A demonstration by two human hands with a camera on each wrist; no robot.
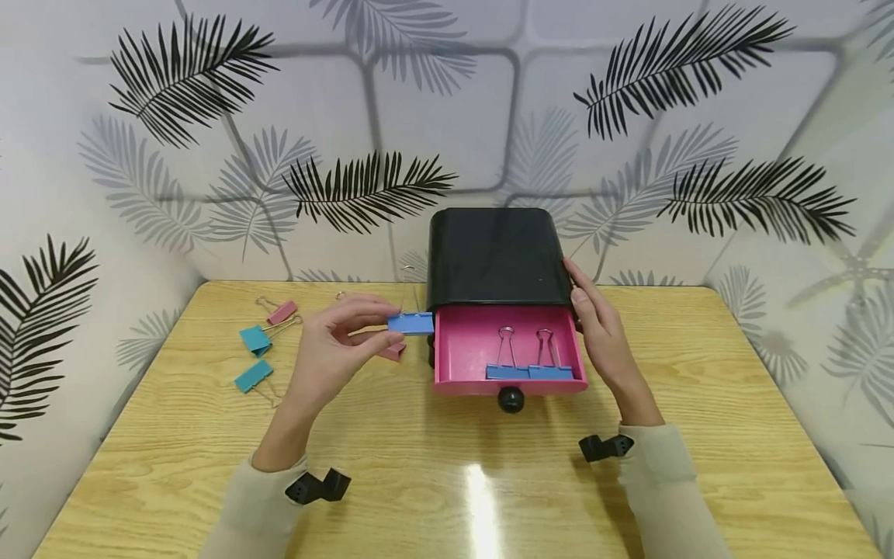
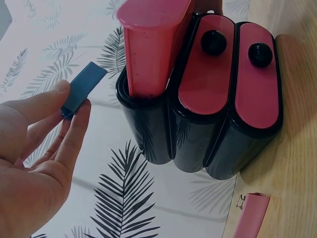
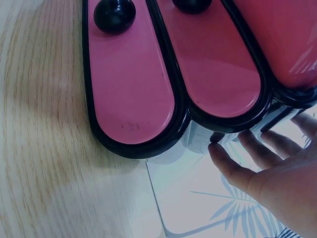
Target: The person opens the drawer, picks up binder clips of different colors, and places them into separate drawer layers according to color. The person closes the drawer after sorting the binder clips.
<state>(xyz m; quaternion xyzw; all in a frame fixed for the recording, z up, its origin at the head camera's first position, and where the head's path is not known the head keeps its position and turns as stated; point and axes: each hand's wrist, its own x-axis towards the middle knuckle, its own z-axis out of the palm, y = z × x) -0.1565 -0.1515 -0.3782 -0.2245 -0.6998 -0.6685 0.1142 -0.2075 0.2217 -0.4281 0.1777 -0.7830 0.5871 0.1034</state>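
Thumb and fingers of my left hand pinch a blue binder clip, its wire handles pointing up, just left of the pulled-out top drawer. That pink drawer juts from a black drawer unit. Inside, two blue binder clips, one at the left and one at the right, lie side by side along the front wall. Against the unit's right side rests my right hand; in the right wrist view its extended fingers touch the black casing.
Left on the wooden table are two teal clips and a pink clip. Another pink clip lies partly behind my left hand. Two lower drawers with black knobs are closed. A leaf-patterned backdrop stands behind.
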